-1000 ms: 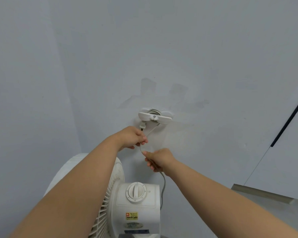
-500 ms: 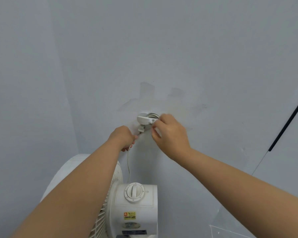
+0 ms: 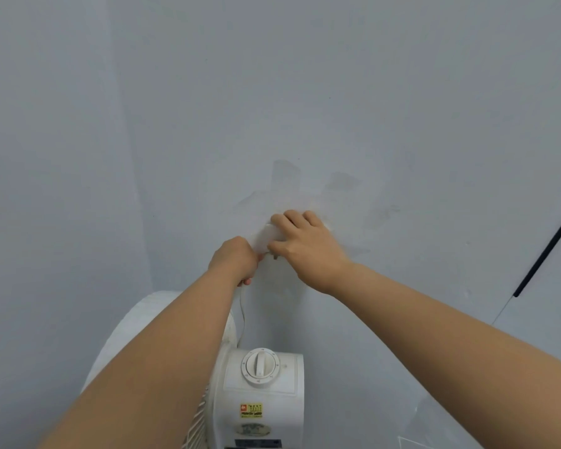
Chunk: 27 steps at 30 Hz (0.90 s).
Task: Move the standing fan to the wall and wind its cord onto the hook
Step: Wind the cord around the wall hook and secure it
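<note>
The white standing fan (image 3: pixel 263 393) stands against the pale wall, its round dial on top of the motor housing and its grille to the left under my forearm. The white wall hook (image 3: pixel 268 238) is mostly covered by my right hand (image 3: pixel 308 247), whose fingers curl over it. My left hand (image 3: pixel 235 259) is closed on the thin white cord (image 3: pixel 242 319), which hangs down from it toward the fan. The plug's metal pins show between the two hands.
The pale wall (image 3: pixel 305 108) fills the view, with faint patched marks above the hook. A dark bar handle (image 3: pixel 544 251) on a white door panel is at the right edge. A wall corner runs down the left.
My right hand rose from the cord below the hook and now covers the hook. My left hand stayed just below-left of the hook, still holding the cord.
</note>
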Each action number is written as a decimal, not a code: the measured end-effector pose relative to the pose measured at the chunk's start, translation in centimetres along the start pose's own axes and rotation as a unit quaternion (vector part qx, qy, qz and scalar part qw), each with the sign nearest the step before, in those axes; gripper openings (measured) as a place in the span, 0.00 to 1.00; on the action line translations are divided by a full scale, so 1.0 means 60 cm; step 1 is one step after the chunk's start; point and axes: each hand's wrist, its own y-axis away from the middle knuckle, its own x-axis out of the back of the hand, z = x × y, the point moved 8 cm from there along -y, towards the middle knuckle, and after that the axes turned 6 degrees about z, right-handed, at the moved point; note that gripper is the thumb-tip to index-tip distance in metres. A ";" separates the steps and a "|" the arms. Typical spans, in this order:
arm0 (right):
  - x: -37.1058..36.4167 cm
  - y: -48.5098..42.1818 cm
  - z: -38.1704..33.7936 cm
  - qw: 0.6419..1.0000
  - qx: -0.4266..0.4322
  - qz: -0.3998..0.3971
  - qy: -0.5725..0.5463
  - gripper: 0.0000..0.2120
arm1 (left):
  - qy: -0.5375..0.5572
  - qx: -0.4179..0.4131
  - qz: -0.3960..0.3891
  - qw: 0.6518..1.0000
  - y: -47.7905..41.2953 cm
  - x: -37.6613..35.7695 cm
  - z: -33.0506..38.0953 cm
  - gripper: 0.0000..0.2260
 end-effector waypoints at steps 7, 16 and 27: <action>0.004 0.003 0.006 0.998 0.000 0.021 -0.063 0.15 | 0.027 -0.054 0.114 0.992 0.003 0.040 0.013 0.14; 0.042 0.049 0.052 0.960 -0.156 0.113 -0.202 0.23 | 0.313 0.010 0.073 0.947 0.005 0.039 0.017 0.16; 0.038 0.047 0.044 0.983 -0.124 0.074 -0.115 0.27 | 0.509 0.010 -0.101 0.855 0.039 0.045 0.045 0.11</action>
